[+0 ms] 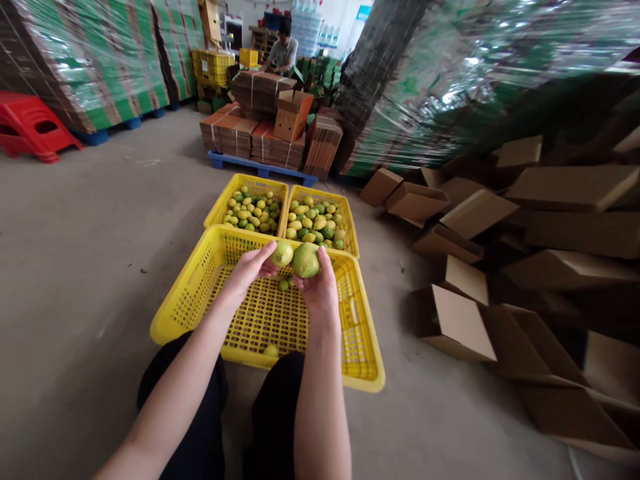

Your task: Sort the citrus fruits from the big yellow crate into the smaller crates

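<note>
My left hand [253, 267] is closed around a yellow-green lemon [283, 253]. Beside it, a larger, greener lemon [307, 261] is gripped in my right hand [320, 287]. Both fruits are held side by side above the near yellow crate [165, 313], a perforated plastic one in front of my knees. A few lemons lie in that crate, among them a lemon [271, 351] by its near wall; my hands and arms cover part of its floor. Beyond it stand a left crate [213, 212] and a right crate [354, 230], both holding many yellow and green lemons.
Open cardboard boxes [460, 323] are heaped at the right. Behind the crates, flattened cartons [235, 133] sit on a blue pallet [263, 170]. Wrapped stacks [110, 60] rise on both sides. A red stool [35, 123] stands left; a person [284, 50] is at the back.
</note>
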`<state>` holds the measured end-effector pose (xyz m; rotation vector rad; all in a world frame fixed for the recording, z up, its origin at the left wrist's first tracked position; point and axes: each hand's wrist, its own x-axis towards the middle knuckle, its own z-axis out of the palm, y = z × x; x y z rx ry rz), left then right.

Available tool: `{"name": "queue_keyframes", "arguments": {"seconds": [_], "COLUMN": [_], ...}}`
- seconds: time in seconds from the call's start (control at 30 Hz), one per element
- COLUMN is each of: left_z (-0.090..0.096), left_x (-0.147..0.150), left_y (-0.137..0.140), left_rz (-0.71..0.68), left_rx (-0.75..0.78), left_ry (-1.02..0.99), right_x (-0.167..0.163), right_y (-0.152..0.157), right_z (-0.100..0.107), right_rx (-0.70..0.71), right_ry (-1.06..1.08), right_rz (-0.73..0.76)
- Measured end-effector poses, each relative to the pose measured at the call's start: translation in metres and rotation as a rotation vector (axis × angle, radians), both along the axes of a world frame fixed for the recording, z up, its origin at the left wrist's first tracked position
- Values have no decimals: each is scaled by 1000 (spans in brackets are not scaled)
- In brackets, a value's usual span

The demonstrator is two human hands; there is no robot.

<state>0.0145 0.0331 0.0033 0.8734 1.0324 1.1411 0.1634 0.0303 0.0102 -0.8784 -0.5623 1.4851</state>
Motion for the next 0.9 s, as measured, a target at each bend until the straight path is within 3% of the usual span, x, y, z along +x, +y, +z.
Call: {"name": "queue_keyframes", "arguments": {"seconds": [0.13, 0.3, 0.47, 0.67, 0.9], "left_z": [1, 5, 7, 3, 1], "left_x": [0, -2, -2, -6, -2], "left_y": [1, 2, -1, -1, 1], "left_rz": [-9, 77, 33, 39, 138], "left_rx": [24, 250, 402, 415, 355], "left_ry": [12, -58, -94, -111, -152], "right_x": [1, 1, 0, 3, -1], "right_y": [0, -4, -10, -8, -7], "right_z": [-4, -4, 3, -1, -2], "right_rx": [39, 291, 434, 474, 394], "right_ry": [-71, -262, -422, -406, -387], "right_rz": [-20, -277, -300, -320, -279]}}
